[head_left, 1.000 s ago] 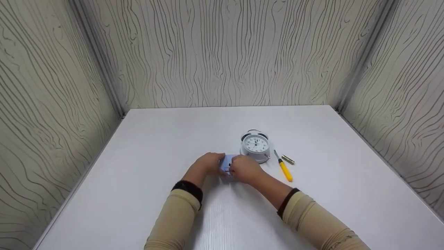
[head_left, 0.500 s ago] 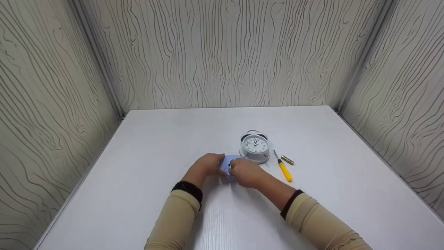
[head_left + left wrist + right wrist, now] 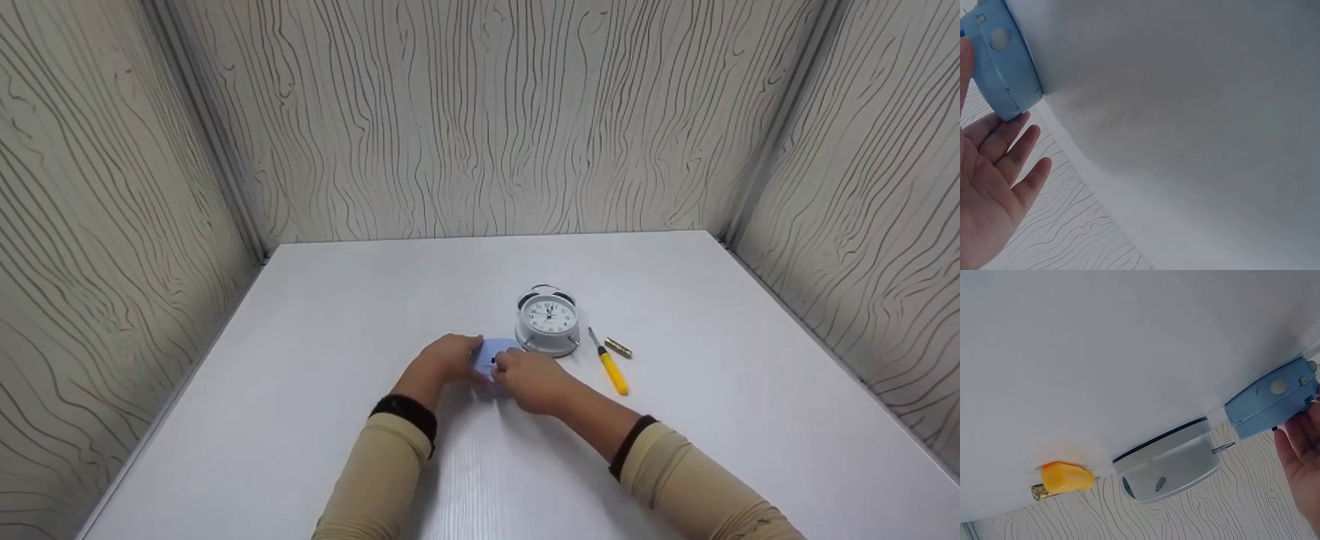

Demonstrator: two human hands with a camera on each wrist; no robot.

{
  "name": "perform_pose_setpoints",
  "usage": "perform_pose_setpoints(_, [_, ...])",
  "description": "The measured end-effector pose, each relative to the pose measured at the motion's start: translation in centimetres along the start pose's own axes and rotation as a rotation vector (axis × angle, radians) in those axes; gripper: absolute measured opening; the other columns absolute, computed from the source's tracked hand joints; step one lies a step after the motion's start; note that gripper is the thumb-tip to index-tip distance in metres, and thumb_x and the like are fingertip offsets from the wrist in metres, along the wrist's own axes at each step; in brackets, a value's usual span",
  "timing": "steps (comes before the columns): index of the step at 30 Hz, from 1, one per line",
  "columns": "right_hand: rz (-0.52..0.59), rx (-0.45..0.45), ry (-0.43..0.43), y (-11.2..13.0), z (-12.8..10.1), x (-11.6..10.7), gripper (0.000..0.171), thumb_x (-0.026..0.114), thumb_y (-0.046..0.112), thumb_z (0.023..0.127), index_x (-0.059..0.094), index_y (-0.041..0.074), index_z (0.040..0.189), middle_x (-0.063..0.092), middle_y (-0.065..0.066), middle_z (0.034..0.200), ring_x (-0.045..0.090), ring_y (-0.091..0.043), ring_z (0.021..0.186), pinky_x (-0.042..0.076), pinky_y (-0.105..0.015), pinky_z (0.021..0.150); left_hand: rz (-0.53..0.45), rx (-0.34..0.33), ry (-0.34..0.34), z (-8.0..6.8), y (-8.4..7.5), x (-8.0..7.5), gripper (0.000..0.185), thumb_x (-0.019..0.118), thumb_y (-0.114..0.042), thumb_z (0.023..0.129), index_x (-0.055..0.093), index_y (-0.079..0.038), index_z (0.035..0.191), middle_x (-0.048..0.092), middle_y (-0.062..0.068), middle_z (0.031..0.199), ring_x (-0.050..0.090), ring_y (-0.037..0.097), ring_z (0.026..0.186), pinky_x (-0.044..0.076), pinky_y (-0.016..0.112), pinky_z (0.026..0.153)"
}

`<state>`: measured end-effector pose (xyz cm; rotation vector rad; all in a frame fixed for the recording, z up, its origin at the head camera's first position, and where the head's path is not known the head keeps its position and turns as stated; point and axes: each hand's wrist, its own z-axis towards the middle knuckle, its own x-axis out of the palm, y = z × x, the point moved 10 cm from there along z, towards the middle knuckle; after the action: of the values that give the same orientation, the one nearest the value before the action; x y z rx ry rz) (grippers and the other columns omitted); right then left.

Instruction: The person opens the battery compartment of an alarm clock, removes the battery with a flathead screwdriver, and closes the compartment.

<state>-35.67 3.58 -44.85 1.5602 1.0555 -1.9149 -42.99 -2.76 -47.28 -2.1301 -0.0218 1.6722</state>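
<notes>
A light blue alarm clock (image 3: 501,347) lies back-up on the table, with round pale feet and a small black knob. My left hand (image 3: 452,355) grips its left side. In the left wrist view the thumb lies over the blue casing (image 3: 1002,67), and fingertips (image 3: 1022,117) reach its far edge. My right hand (image 3: 534,381) has curled fingers at the back of the clock. From the right wrist, its thumb tip shows by the black knob (image 3: 1275,428), the other fingers at a notch in the casing (image 3: 1266,399); what they pinch is partly hidden.
A white twin-bell alarm clock (image 3: 548,319) stands upright just behind my right hand. To its right lie a yellow-handled screwdriver (image 3: 613,373) and a gold-green battery (image 3: 619,347). Wood-grain panels (image 3: 480,112) enclose the white table (image 3: 360,300) at the back and both sides.
My right hand has shifted slightly toward me across the back of the blue clock, uncovering more of it. The left hand keeps its grip. The head view has tilted a little.
</notes>
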Motion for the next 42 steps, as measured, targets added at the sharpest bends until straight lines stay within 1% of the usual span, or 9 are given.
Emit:
perform_pose_setpoints(4, [0.013, -0.006, -0.024, 0.0, -0.3, 0.2, 0.027, 0.058, 0.014, 0.087, 0.063, 0.009, 0.114, 0.054, -0.003, 0.099, 0.049, -0.014, 0.083, 0.048, -0.027, 0.07, 0.021, 0.015, -0.002, -0.1, -0.1, -0.1, 0.079, 0.075, -0.04, 0.072, 0.041, -0.014, 0.138, 0.049, 0.008, 0.134, 0.043, 0.025, 0.124, 0.033, 0.036, 0.104])
perform_pose_setpoints(9, [-0.03, -0.035, -0.069, 0.2, -0.2, -0.1, 0.026, 0.058, 0.012, 0.086, 0.064, 0.009, 0.111, 0.055, -0.004, 0.098, 0.05, -0.015, 0.083, 0.048, -0.027, 0.069, 0.039, 0.026, -0.003, -0.1, -0.3, -0.2, 0.077, 0.074, -0.04, 0.073, 0.042, -0.013, 0.138, 0.05, 0.009, 0.133, 0.044, 0.026, 0.123, 0.035, 0.036, 0.103])
perform_pose_setpoints(12, [-0.004, -0.034, -0.087, 0.1, 0.0, -0.4, 0.021, 0.061, 0.012, 0.084, 0.067, 0.01, 0.104, 0.057, -0.004, 0.093, 0.051, -0.015, 0.079, 0.048, -0.026, 0.066, 0.025, 0.001, 0.004, 0.0, -0.2, -0.1, 0.079, 0.075, -0.04, 0.072, 0.041, -0.015, 0.138, 0.049, 0.008, 0.134, 0.043, 0.025, 0.124, 0.034, 0.036, 0.103])
perform_pose_setpoints(19, [0.029, -0.02, -0.186, -0.4, 0.8, -1.2, 0.012, 0.069, 0.008, 0.07, 0.073, 0.013, 0.08, 0.058, 0.0, 0.073, 0.05, -0.013, 0.061, 0.045, -0.024, 0.054, -0.027, -0.025, 0.016, 0.2, -0.1, 0.3, 0.084, 0.078, -0.039, 0.069, 0.04, -0.014, 0.139, 0.047, 0.008, 0.136, 0.042, 0.025, 0.126, 0.033, 0.037, 0.104])
perform_pose_setpoints(24, [0.064, 0.05, -0.224, -1.1, 1.0, -1.1, 0.008, 0.069, 0.009, 0.07, 0.072, 0.01, 0.077, 0.058, -0.001, 0.07, 0.049, -0.014, 0.057, 0.044, -0.026, 0.052, 0.01, -0.026, 0.001, 0.2, -0.3, -0.1, 0.081, 0.079, -0.038, 0.068, 0.044, -0.013, 0.137, 0.051, 0.008, 0.132, 0.044, 0.025, 0.124, 0.034, 0.037, 0.104])
perform_pose_setpoints(28, [0.017, 0.058, -0.248, -0.9, 1.1, -1.0, 0.009, 0.068, 0.011, 0.073, 0.071, 0.008, 0.081, 0.06, -0.003, 0.071, 0.05, -0.014, 0.057, 0.046, -0.026, 0.052, 0.054, -0.033, -0.004, 0.2, -0.4, -0.5, 0.078, 0.079, -0.038, 0.067, 0.047, -0.013, 0.134, 0.054, 0.008, 0.129, 0.046, 0.025, 0.122, 0.035, 0.037, 0.103])
perform_pose_setpoints(33, [-0.033, 0.035, -0.283, -0.5, 0.9, -1.2, 0.009, 0.068, 0.012, 0.075, 0.071, 0.007, 0.082, 0.061, -0.004, 0.072, 0.051, -0.013, 0.058, 0.047, -0.025, 0.053, 0.051, -0.052, -0.004, 0.4, 0.0, -0.3, 0.078, 0.079, -0.039, 0.067, 0.047, -0.015, 0.134, 0.053, 0.006, 0.129, 0.045, 0.024, 0.123, 0.035, 0.037, 0.103])
perform_pose_setpoints(38, [-0.063, -0.014, -0.369, -0.1, 0.7, -1.9, 0.006, 0.069, 0.013, 0.072, 0.071, 0.008, 0.074, 0.059, -0.002, 0.067, 0.048, -0.014, 0.055, 0.044, -0.026, 0.05, 0.078, -0.003, -0.035, 0.6, -0.2, -0.5, 0.075, 0.078, -0.041, 0.068, 0.05, -0.014, 0.132, 0.057, 0.006, 0.125, 0.049, 0.024, 0.118, 0.038, 0.036, 0.1])
perform_pose_setpoints(42, [-0.108, -0.052, -0.391, 0.2, 0.6, -2.0, 0.004, 0.068, 0.013, 0.069, 0.07, 0.01, 0.071, 0.059, -0.001, 0.066, 0.048, -0.014, 0.053, 0.042, -0.026, 0.047, 0.102, 0.016, -0.029, 0.7, -0.3, -0.4, 0.073, 0.077, -0.041, 0.069, 0.05, -0.014, 0.132, 0.058, 0.007, 0.123, 0.051, 0.024, 0.116, 0.04, 0.036, 0.099])
